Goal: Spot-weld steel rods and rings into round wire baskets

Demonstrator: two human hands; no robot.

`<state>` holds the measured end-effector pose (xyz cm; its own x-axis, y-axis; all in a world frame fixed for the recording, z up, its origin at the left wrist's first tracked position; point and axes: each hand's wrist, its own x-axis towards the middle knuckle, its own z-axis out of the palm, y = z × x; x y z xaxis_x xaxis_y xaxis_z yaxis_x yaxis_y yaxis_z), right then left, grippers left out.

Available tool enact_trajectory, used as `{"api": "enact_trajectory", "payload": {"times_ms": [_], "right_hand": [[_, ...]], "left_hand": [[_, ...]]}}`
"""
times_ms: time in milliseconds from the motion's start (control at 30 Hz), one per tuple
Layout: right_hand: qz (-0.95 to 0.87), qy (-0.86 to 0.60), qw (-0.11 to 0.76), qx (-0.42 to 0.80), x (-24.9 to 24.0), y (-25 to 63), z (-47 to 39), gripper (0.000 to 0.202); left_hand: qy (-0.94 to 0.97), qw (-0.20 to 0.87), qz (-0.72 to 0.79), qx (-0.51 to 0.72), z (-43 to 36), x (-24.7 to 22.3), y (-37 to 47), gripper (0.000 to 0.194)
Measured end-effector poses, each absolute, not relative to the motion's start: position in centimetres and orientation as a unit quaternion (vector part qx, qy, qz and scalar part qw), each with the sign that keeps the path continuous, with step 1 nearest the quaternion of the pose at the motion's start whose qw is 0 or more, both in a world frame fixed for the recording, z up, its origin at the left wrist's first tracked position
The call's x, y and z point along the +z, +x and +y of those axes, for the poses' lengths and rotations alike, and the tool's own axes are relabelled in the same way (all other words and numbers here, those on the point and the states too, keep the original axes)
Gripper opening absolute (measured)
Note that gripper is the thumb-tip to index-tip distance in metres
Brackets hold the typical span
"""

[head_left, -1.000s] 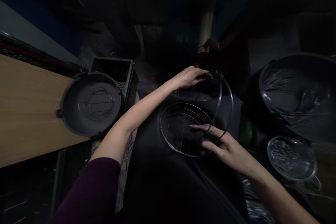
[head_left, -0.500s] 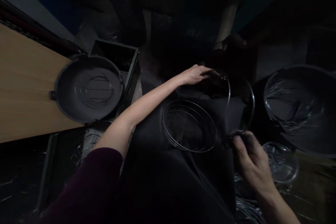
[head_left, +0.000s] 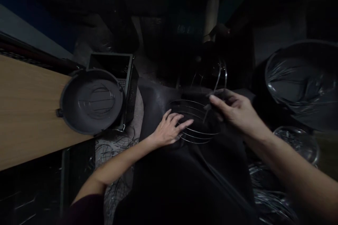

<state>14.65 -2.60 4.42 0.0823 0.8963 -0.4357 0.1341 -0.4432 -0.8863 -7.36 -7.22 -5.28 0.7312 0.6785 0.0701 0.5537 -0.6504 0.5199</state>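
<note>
A round wire frame of several thin metal rings (head_left: pixel 196 139) lies tilted on the dark cloth (head_left: pixel 158 168) over my lap. My left hand (head_left: pixel 169 128) is at its left edge, fingers spread and touching the rings; it holds nothing that I can see. My right hand (head_left: pixel 232 110) is closed in a pinch above the right side of the frame. A thin dark strip (head_left: pixel 206 112) hangs from its fingertips; its exact kind is too dim to tell. Just beyond the right hand, shiny curved wire hoops (head_left: pixel 223 74) stand up in the dark.
At left, a black basin (head_left: pixel 66 93) with a round wire grid (head_left: pixel 101 100) inside sits on a wooden board (head_left: pixel 31 112). A dark crate (head_left: pixel 129 88) stands beside it. On the right are a big dark tub (head_left: pixel 269 74), a clear bowl of small metal bits (head_left: pixel 295 144) and loose wires (head_left: pixel 274 204).
My left hand has come back from the far hoops to the wire frame's left edge. My right hand has moved up and inward, over the frame. The view has shifted slightly.
</note>
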Motion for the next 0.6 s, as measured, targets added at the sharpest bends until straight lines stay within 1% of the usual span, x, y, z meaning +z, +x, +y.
{"api": "enact_trajectory", "payload": {"times_ms": [67, 100, 233, 333, 467, 533, 600], "right_hand": [[-0.403, -0.627, 0.36, 0.561, 3.6, 14.0, -2.4, 0.042], [-0.406, -0.622, 0.367, 0.56, 3.2, 13.9, -2.3, 0.042], [-0.428, -0.612, 0.406, 0.526, 2.7, 14.6, -0.6, 0.042], [-0.444, -0.601, 0.434, 0.503, 3.7, 15.8, 2.2, 0.04], [-0.424, -0.576, 0.467, 0.519, 5.9, 17.0, 6.0, 0.043], [-0.41, -0.564, 0.473, 0.539, 6.9, 17.3, 7.6, 0.045], [-0.4, -0.552, 0.478, 0.554, 7.5, 17.5, 8.8, 0.048]], "left_hand": [[0.89, 0.207, 0.374, 0.161, -6.7, -6.6, -5.8, 0.066], [0.887, 0.2, 0.38, 0.173, -5.8, -6.7, -5.1, 0.069], [0.887, 0.182, 0.365, 0.218, -1.0, -4.5, -3.7, 0.078], [0.865, 0.174, 0.35, 0.314, 1.8, -2.9, -2.9, 0.08], [0.815, 0.183, 0.305, 0.458, 5.2, -1.9, -1.1, 0.066], [0.807, 0.187, 0.287, 0.481, 6.8, -1.3, -0.5, 0.061], [0.813, 0.19, 0.282, 0.473, 8.1, -0.5, -0.2, 0.059]]}}
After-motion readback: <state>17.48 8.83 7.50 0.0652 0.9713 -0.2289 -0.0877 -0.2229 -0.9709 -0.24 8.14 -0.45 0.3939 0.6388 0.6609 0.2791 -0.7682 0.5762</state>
